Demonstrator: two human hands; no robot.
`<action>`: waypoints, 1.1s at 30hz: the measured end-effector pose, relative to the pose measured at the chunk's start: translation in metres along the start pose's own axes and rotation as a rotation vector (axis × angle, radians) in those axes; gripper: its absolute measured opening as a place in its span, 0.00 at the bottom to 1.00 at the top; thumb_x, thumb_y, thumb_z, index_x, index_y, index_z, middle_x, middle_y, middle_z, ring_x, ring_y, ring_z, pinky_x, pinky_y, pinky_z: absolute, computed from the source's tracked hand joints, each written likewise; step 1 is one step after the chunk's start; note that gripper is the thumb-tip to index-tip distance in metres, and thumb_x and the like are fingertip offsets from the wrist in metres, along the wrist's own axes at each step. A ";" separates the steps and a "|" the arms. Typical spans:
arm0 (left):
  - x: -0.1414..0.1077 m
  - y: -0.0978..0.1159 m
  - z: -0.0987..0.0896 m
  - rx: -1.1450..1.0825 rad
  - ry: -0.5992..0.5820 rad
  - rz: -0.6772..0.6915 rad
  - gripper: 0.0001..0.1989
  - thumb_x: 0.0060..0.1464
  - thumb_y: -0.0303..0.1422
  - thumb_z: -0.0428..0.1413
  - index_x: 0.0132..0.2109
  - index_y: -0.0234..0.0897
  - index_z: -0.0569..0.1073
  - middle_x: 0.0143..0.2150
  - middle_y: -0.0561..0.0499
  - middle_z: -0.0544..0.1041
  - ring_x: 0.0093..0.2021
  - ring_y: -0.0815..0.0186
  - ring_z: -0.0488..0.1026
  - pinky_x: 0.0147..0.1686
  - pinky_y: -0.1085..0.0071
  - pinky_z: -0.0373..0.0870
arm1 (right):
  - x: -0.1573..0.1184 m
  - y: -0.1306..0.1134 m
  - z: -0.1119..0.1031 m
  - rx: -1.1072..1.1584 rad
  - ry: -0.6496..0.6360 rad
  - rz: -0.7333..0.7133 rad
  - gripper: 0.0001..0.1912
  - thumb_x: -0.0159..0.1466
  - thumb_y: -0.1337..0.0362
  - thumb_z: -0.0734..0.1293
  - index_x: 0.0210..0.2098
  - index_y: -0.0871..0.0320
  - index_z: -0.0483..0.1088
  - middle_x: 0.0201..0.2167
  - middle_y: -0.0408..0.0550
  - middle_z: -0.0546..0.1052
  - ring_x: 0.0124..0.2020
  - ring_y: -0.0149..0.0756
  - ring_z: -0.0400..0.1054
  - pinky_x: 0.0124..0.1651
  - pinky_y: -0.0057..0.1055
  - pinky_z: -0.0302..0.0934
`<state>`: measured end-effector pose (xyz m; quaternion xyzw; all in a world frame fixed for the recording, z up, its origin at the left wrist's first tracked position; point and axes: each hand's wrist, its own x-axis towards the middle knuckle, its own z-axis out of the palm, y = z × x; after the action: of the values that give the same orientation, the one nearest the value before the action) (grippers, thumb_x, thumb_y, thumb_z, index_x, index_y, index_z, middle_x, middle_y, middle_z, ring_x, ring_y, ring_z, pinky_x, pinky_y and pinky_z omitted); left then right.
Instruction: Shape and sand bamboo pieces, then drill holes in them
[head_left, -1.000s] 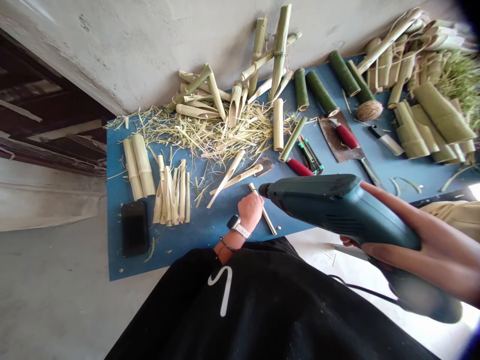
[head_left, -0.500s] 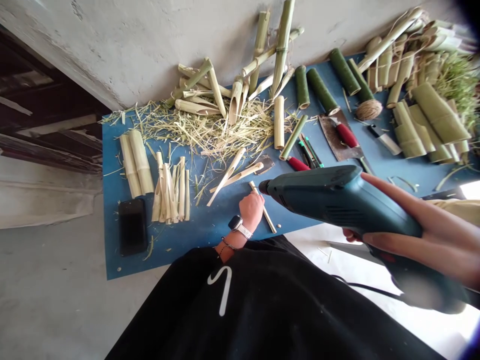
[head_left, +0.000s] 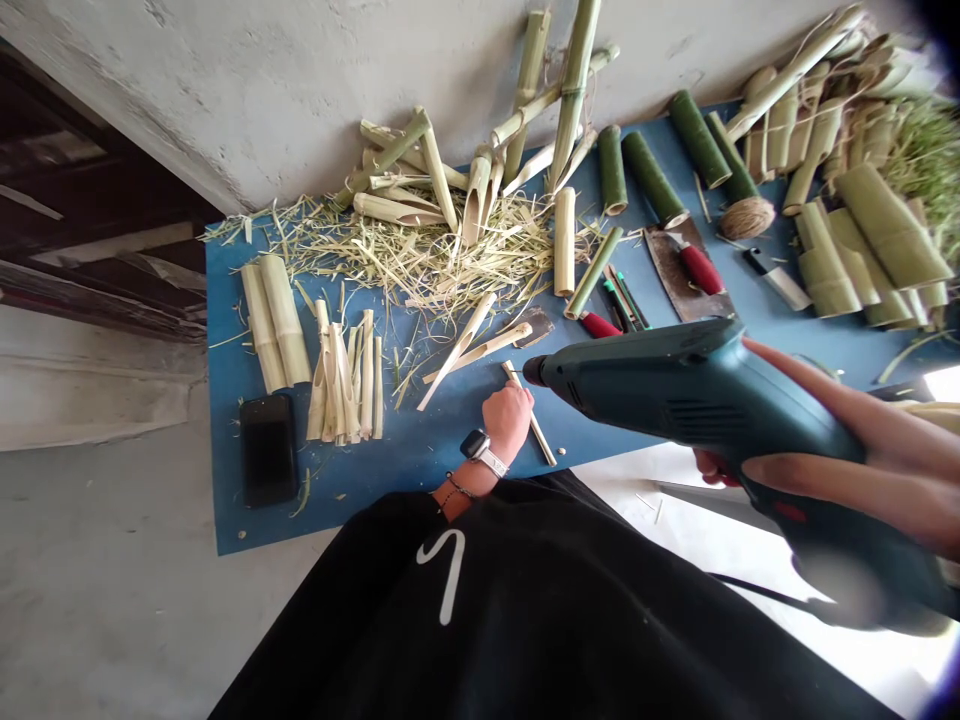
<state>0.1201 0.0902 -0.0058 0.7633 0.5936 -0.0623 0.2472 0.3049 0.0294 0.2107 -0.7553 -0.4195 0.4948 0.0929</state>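
My right hand (head_left: 817,450) grips a dark teal corded power drill (head_left: 652,385), which points left across the table's front. Its thin bit reaches the upper end of a narrow bamboo strip (head_left: 541,435); whether it has entered the bamboo I cannot tell. My left hand (head_left: 507,418), with a watch on its wrist, is closed on that strip and presses it to the blue table (head_left: 420,470). The fingers' far side is hidden. Two slim cut bamboo pieces (head_left: 469,350) lie just beyond the left hand.
A phone (head_left: 268,450), split bamboo (head_left: 274,320) and a row of thin pieces (head_left: 345,380) lie at left. Shavings (head_left: 420,250) and bamboo tubes cover the back. Red-handled knife (head_left: 701,268), cleaver (head_left: 675,270), twine ball (head_left: 748,217) and bamboo slabs (head_left: 885,225) sit at right.
The view has shifted slightly. The drill and right hand appear a little further right in the picture, while the drill's tip stays at the strip's upper end. My left hand keeps its hold.
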 end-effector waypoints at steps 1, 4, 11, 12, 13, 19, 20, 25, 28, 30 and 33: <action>0.000 0.000 0.000 0.003 0.008 0.003 0.19 0.60 0.34 0.36 0.39 0.28 0.68 0.31 0.37 0.75 0.34 0.57 0.74 0.29 0.67 0.67 | 0.002 0.002 -0.001 -0.013 -0.001 0.003 0.49 0.44 0.45 0.70 0.61 0.39 0.44 0.31 0.38 0.76 0.26 0.40 0.71 0.24 0.29 0.69; -0.001 0.000 0.000 0.006 0.020 0.001 0.19 0.61 0.34 0.36 0.38 0.28 0.68 0.30 0.38 0.75 0.33 0.58 0.74 0.29 0.67 0.67 | 0.005 0.006 -0.004 -0.034 -0.008 -0.014 0.50 0.43 0.44 0.69 0.61 0.38 0.44 0.30 0.37 0.76 0.23 0.39 0.69 0.22 0.29 0.68; -0.002 -0.003 -0.003 0.015 0.016 0.025 0.19 0.61 0.36 0.36 0.39 0.29 0.68 0.31 0.39 0.75 0.34 0.59 0.74 0.30 0.69 0.67 | 0.007 0.010 -0.003 0.015 -0.023 -0.015 0.50 0.44 0.45 0.70 0.61 0.39 0.42 0.30 0.39 0.76 0.22 0.40 0.69 0.21 0.30 0.69; -0.002 -0.003 -0.003 0.014 0.012 0.028 0.20 0.61 0.36 0.35 0.39 0.29 0.68 0.31 0.39 0.75 0.34 0.59 0.74 0.30 0.70 0.67 | 0.007 0.008 -0.003 0.018 -0.018 -0.017 0.50 0.44 0.45 0.70 0.61 0.39 0.43 0.30 0.39 0.76 0.23 0.40 0.70 0.22 0.30 0.69; -0.003 -0.003 -0.004 0.014 0.010 0.030 0.20 0.61 0.36 0.35 0.39 0.29 0.68 0.32 0.39 0.75 0.34 0.60 0.74 0.30 0.70 0.67 | 0.006 0.006 -0.002 0.016 -0.010 -0.026 0.50 0.44 0.45 0.70 0.61 0.39 0.44 0.30 0.39 0.76 0.23 0.40 0.70 0.22 0.30 0.69; -0.005 -0.003 -0.008 0.019 -0.017 0.038 0.23 0.61 0.34 0.33 0.38 0.28 0.70 0.33 0.38 0.75 0.36 0.58 0.74 0.32 0.68 0.67 | -0.004 -0.004 0.006 0.011 0.033 -0.022 0.46 0.47 0.46 0.69 0.61 0.40 0.46 0.29 0.38 0.77 0.27 0.40 0.71 0.25 0.29 0.70; -0.006 -0.003 -0.009 0.023 -0.030 0.050 0.23 0.61 0.33 0.33 0.37 0.29 0.71 0.34 0.38 0.75 0.36 0.58 0.73 0.33 0.67 0.67 | -0.005 -0.001 0.007 0.027 0.030 -0.018 0.46 0.46 0.47 0.69 0.61 0.41 0.46 0.29 0.38 0.77 0.28 0.41 0.71 0.25 0.29 0.70; -0.011 -0.004 -0.008 0.036 -0.073 0.060 0.19 0.60 0.30 0.38 0.35 0.29 0.73 0.33 0.39 0.75 0.38 0.58 0.73 0.35 0.68 0.67 | -0.004 0.018 0.016 0.075 0.054 -0.072 0.49 0.45 0.47 0.70 0.61 0.42 0.46 0.29 0.40 0.77 0.26 0.42 0.72 0.22 0.30 0.70; -0.013 -0.002 -0.006 0.044 -0.076 0.024 0.24 0.62 0.33 0.33 0.37 0.28 0.73 0.34 0.38 0.75 0.37 0.58 0.74 0.34 0.68 0.67 | -0.006 0.021 0.018 0.129 0.104 -0.107 0.50 0.45 0.48 0.71 0.62 0.43 0.44 0.28 0.40 0.77 0.26 0.43 0.72 0.22 0.30 0.71; -0.014 -0.001 -0.004 0.041 -0.077 0.012 0.28 0.62 0.34 0.30 0.36 0.28 0.73 0.34 0.38 0.75 0.37 0.58 0.74 0.34 0.68 0.68 | -0.008 0.022 0.018 0.144 0.140 -0.090 0.50 0.44 0.48 0.71 0.61 0.43 0.46 0.28 0.41 0.77 0.26 0.43 0.72 0.21 0.30 0.70; -0.014 -0.002 -0.004 0.031 -0.086 0.008 0.28 0.62 0.35 0.30 0.35 0.28 0.73 0.33 0.38 0.74 0.37 0.58 0.74 0.34 0.69 0.68 | -0.012 0.026 0.017 0.114 0.151 -0.052 0.49 0.44 0.47 0.71 0.61 0.42 0.47 0.30 0.41 0.77 0.26 0.44 0.72 0.19 0.30 0.69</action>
<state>0.1130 0.0799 0.0027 0.7659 0.5785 -0.1034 0.2608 0.3030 -0.0006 0.1964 -0.7730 -0.4020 0.4567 0.1799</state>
